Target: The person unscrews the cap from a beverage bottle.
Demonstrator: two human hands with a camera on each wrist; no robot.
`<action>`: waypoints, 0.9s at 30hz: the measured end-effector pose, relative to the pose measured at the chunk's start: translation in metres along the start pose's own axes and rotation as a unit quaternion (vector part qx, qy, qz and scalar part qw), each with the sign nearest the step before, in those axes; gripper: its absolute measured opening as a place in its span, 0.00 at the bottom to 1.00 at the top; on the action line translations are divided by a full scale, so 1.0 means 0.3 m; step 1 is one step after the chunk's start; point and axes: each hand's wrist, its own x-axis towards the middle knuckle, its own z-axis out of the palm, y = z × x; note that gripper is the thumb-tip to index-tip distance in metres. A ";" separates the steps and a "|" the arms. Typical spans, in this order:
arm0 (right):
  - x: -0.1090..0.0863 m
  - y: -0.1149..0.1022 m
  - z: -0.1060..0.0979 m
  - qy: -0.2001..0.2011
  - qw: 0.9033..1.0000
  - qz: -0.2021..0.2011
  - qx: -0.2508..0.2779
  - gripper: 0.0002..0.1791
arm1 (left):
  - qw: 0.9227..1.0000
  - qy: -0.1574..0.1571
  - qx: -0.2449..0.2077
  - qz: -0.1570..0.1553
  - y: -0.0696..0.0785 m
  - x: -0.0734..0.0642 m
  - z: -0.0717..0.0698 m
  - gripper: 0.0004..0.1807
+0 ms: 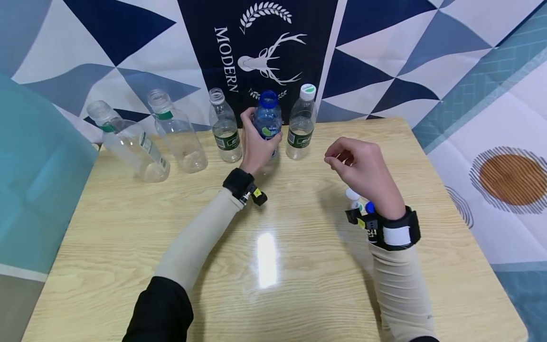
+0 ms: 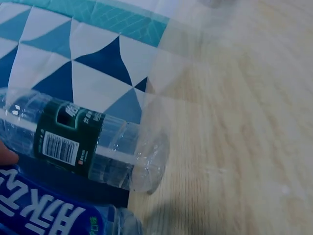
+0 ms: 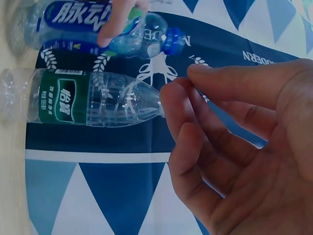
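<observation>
My left hand (image 1: pixel 256 145) grips a blue-labelled plastic drink bottle (image 1: pixel 268 118) with a blue cap; the bottle stands upright near the back of the table. In the left wrist view its blue label (image 2: pixel 44 208) shows below a clear green-labelled bottle (image 2: pixel 73 139). My right hand (image 1: pixel 363 164) is held above the table, right of a clear bottle with a white cap (image 1: pixel 300 128). Its fingers (image 3: pixel 183 156) are loosely bent, thumb close to the index fingertip, with nothing seen between them. That white-capped bottle's green label (image 3: pixel 63 98) faces the right wrist camera; the hand overlaps its top.
Left of the blue bottle stand an uncapped green-labelled bottle (image 1: pixel 225 130) and two larger uncapped clear bottles, one in the middle (image 1: pixel 177 135) and one at far left (image 1: pixel 132 145). Loose caps, white (image 1: pixel 352 194) and blue (image 1: pixel 370 207), lie beside my right wrist. Patterned cloth (image 1: pixel 376 52) hangs behind the table.
</observation>
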 end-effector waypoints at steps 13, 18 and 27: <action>0.006 -0.013 0.025 0.008 1.000 -0.016 0.011 0.02 | 0.998 0.021 0.029 -0.046 -0.053 0.046 0.030 0.47; 0.008 -0.015 0.031 0.008 1.000 -0.019 0.012 0.02 | 0.998 0.019 0.046 -0.043 -0.062 0.042 0.027 0.49; -0.001 -0.004 0.026 0.012 1.000 -0.011 0.007 0.02 | 0.996 0.012 0.074 -0.044 -0.061 0.015 0.017 0.59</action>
